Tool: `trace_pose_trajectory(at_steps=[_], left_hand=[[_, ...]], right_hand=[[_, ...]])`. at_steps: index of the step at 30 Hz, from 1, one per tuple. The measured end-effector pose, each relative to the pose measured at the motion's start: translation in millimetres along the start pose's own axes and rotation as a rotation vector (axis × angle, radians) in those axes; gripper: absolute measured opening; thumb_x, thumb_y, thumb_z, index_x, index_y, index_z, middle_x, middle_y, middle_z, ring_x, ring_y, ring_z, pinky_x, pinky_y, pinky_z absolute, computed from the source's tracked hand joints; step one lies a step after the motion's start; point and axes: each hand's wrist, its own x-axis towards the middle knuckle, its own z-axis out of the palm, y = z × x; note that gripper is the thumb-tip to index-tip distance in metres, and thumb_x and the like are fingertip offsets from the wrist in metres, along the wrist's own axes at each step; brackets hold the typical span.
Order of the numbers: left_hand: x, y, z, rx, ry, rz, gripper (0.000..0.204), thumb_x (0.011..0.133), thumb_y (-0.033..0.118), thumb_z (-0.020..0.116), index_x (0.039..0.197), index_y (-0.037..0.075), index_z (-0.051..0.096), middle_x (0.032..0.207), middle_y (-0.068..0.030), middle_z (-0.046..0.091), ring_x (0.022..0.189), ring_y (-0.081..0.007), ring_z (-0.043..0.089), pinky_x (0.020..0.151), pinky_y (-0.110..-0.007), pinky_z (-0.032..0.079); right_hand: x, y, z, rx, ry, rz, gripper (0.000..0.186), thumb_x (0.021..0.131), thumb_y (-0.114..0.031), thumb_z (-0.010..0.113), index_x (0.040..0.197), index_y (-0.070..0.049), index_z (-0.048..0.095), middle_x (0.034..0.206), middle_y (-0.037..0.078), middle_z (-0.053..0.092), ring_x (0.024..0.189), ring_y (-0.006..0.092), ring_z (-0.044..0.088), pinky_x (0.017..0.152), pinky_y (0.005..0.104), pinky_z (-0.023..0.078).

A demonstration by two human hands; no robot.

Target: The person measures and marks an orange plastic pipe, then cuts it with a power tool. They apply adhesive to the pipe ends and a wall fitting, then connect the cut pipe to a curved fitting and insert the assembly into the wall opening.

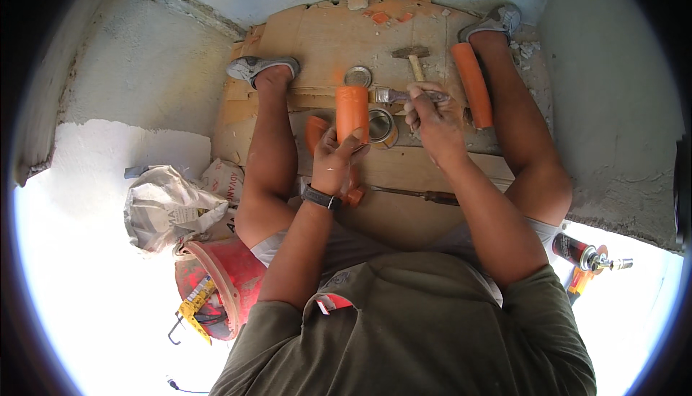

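My left hand (336,159) is closed round the lower end of a short orange pipe piece (352,111), which stands upright before me. In my right hand (437,123) is a paintbrush (405,96), its bristles pointing left and close to the pipe's right side. Below the brush, an open tin can (383,128) sits partly behind the pipe. Its round lid (357,76) lies just beyond the pipe. An orange pipe elbow (314,134) shows to the left of my left hand, and part of another orange fitting (354,193) peeks out below it.
A hammer (411,53) and a longer orange pipe (472,86) lie on the cardboard (310,36) between my legs. A screwdriver-like tool (425,196) rests nearer me. Left are a red bucket (238,273) and paper sacks (173,205); right is a gas torch (587,253). Walls stand close around.
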Motion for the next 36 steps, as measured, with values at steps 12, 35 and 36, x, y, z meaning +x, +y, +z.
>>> trace_pose_trajectory(at_steps=[12,35,36], left_hand=[[1.6,3.3,5.2,0.811,0.116,0.409,0.050,0.086,0.020,0.079,0.116,-0.006,0.049,0.105,-0.0240,0.062,0.091,-0.0363,0.065,0.084,-0.041,0.052],[-3.2,4.9,-4.4,1.488,0.139,0.626,0.070,0.083,0.016,0.069,0.142,-0.003,0.038,0.131,-0.0311,0.050,0.118,-0.0488,0.053,0.101,-0.055,0.041],[-4.8,7.6,-3.2,1.519,0.149,0.626,0.070,0.082,0.015,0.069,0.143,-0.002,0.039,0.131,-0.0301,0.051,0.118,-0.0478,0.053,0.102,-0.055,0.041]], right_hand=[[-14.8,-18.7,8.4,-0.195,-0.026,-0.008,0.017,0.102,-0.017,0.063,0.111,-0.002,0.065,0.081,0.002,0.063,0.063,0.0073,0.059,0.055,0.0238,0.045],[-13.7,-38.0,16.2,-0.560,-0.206,-0.265,0.026,0.099,-0.024,0.072,0.104,0.001,0.066,0.073,0.007,0.066,0.062,0.0094,0.061,0.057,0.0282,0.050],[-12.7,-40.1,17.8,-0.596,-0.201,-0.283,0.029,0.098,-0.027,0.073,0.103,0.000,0.066,0.070,0.009,0.065,0.060,0.0132,0.062,0.057,0.0303,0.051]])
